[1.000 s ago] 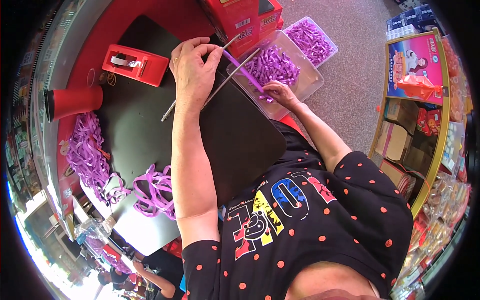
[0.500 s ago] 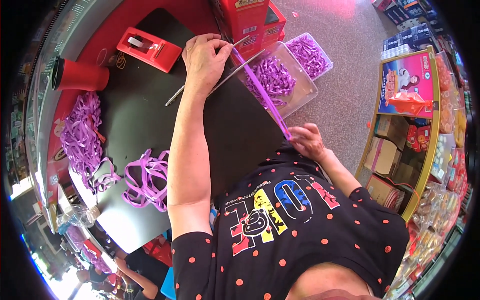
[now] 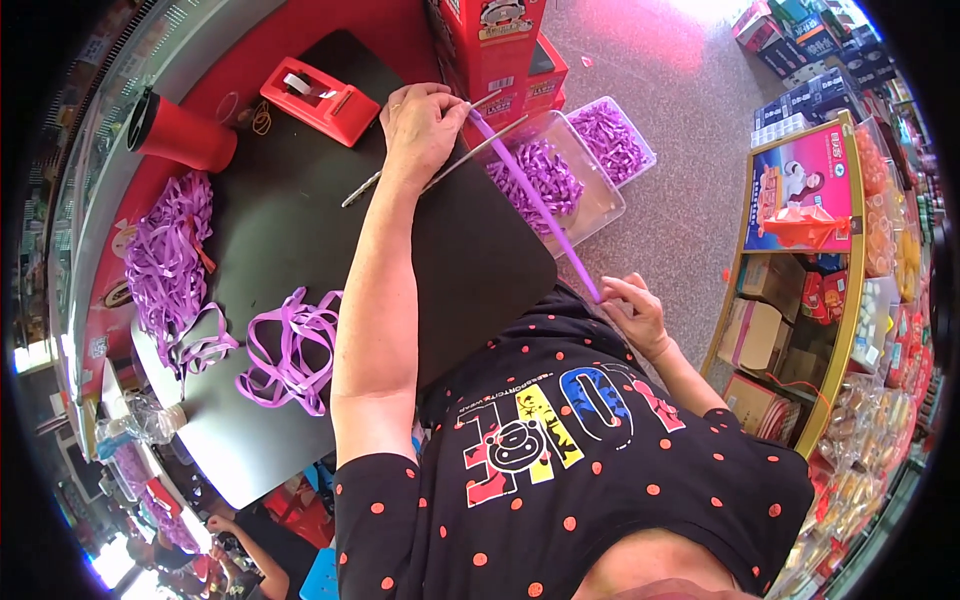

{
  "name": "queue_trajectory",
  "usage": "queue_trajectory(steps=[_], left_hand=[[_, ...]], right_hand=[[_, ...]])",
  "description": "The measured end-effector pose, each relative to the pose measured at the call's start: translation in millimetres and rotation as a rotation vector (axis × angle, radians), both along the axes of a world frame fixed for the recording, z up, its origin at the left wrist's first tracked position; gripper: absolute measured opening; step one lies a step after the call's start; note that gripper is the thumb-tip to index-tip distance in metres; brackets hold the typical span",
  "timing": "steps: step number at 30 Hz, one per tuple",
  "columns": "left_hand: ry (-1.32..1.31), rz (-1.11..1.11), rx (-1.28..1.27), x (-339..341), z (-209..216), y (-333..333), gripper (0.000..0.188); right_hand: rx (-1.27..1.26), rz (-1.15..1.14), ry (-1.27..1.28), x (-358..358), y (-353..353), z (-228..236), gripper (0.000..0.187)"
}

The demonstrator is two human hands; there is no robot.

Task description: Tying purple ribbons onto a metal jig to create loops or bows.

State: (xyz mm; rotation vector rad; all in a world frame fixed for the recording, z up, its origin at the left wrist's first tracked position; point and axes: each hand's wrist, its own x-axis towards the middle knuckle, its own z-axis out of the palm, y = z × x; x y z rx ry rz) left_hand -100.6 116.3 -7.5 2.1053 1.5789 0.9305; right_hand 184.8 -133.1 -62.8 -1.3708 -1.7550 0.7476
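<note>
Head view shows printed red boxes (image 3: 492, 60) near taut purple ribbon (image 3: 541, 206).

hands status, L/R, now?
Left hand: closed, pinching the upper end of a purple ribbon.
Right hand: closed at the fingertips, holding the ribbon's lower end.

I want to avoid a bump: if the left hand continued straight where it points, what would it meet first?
The left hand would probably meet the tall red box first, though the depth between them is unclear.
</note>
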Motion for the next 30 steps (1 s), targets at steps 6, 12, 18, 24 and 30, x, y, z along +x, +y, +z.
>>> queue_trajectory(steps=[6, 12, 18, 24, 30], left_hand=[[0.003, 0.010, 0.002, 0.9, -2.5, 1.0, 0.020], [-0.005, 0.015, 0.021, -3.7, -2.8, -1.4, 0.019], [-0.012, 0.027, 0.044, 0.2, -1.5, -2.2, 0.017], [-0.011, 0.013, 0.029, 0.7, 4.1, -4.0, 0.020], [-0.019, -0.023, -0.028, -4.9, 9.5, -7.0, 0.024]], right_hand=[[0.150, 0.000, -0.056, 9.8, -5.4, 67.5, 0.031], [0.413, 0.247, 0.210, -4.3, 56.9, 152.6, 0.032], [0.088, 0.300, 0.755, -78.2, 174.6, 221.1, 0.053], [-0.160, 0.590, 0.736, -163.2, 319.5, 212.4, 0.051], [-0.281, 0.407, 0.638, -192.5, 383.5, 118.1, 0.055]])
